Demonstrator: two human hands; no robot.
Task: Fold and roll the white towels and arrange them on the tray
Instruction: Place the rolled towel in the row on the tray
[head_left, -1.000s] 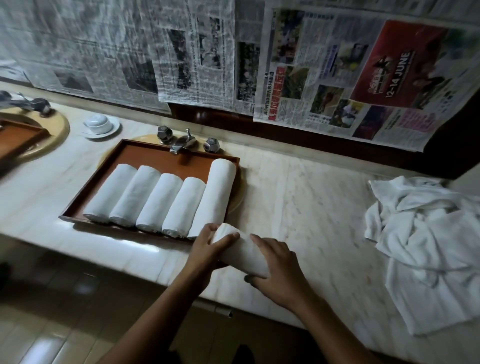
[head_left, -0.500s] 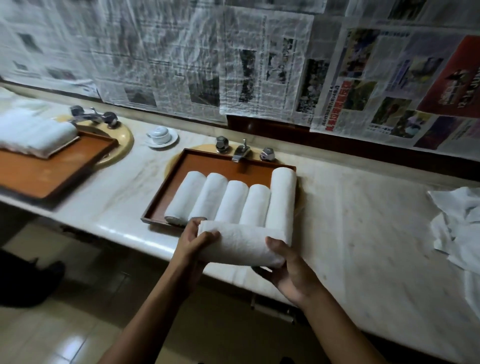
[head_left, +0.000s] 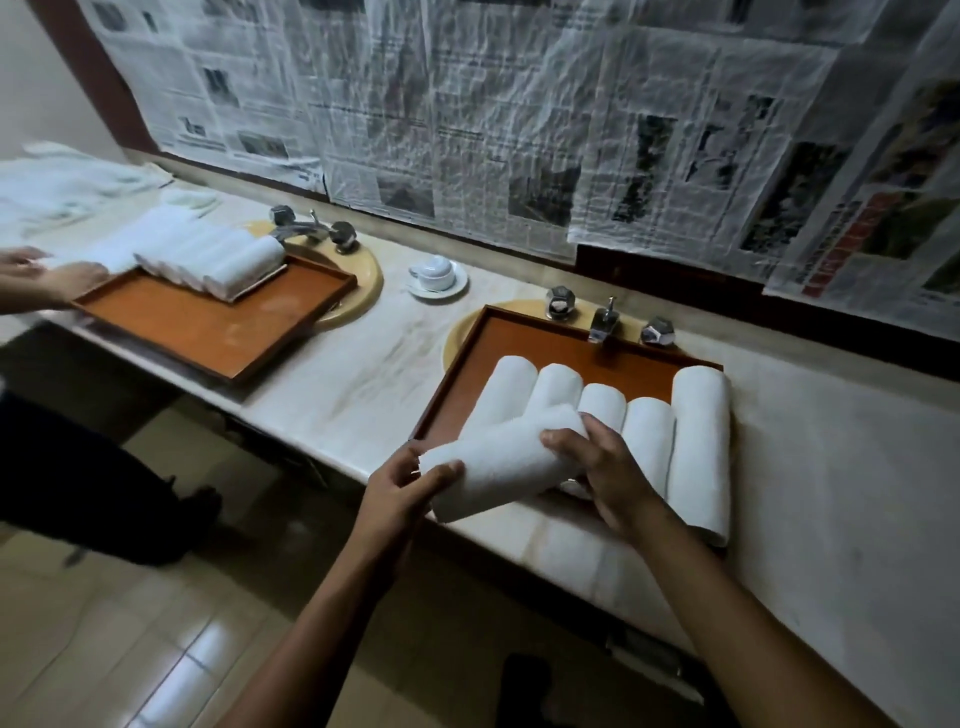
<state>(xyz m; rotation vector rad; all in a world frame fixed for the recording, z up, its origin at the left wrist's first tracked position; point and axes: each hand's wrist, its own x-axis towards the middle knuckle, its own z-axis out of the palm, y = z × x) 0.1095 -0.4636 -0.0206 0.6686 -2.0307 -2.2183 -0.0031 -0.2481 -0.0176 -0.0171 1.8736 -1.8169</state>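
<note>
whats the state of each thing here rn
five towels: rolled, side by side on near tray
held towel: rolled, crosswise over them
left grip: holds its left end
right grip: holds its right end
cup: upside down on saucer
far tray: rolled towels at back

Rolled white towel (head_left: 498, 470) slantwise over tray (head_left: 470, 364)

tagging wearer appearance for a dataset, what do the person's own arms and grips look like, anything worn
The left forearm and right forearm are bare down to the frame's bottom edge; no sleeves show. The left grip and right grip are ungloved, with no ring, watch or bracelet visible, though the light is dim.
</note>
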